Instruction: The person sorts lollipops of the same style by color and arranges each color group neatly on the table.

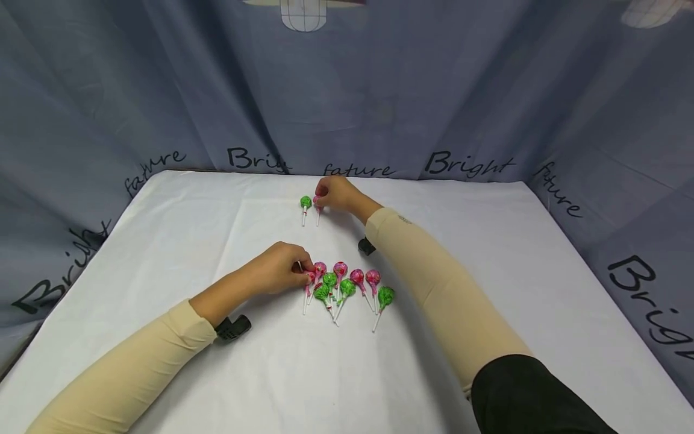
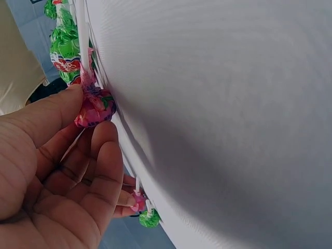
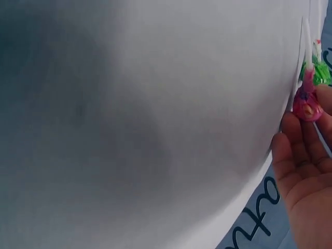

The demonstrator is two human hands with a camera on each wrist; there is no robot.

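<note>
At the far side of the table, my right hand (image 1: 343, 195) pinches a pink lollipop (image 3: 308, 107) by its wrapped head. A green lollipop (image 1: 306, 202) lies just left of it, both white sticks pointing toward me. Nearer, my left hand (image 1: 278, 269) holds a pink lollipop (image 2: 96, 110) between thumb and fingertips at the left edge of a loose group. Several pink and green lollipops make up that group, among them a green one (image 1: 347, 287) in the middle, a pink one (image 1: 372, 277) toward the right and a green one (image 1: 386, 295) at the right end.
A white cloth (image 1: 260, 374) covers the table. Behind it hangs a grey-blue curtain (image 1: 379, 90) with black lettering. Dark wrist devices show under both forearms, one at the left wrist (image 1: 233, 328) and one at the right (image 1: 366, 246).
</note>
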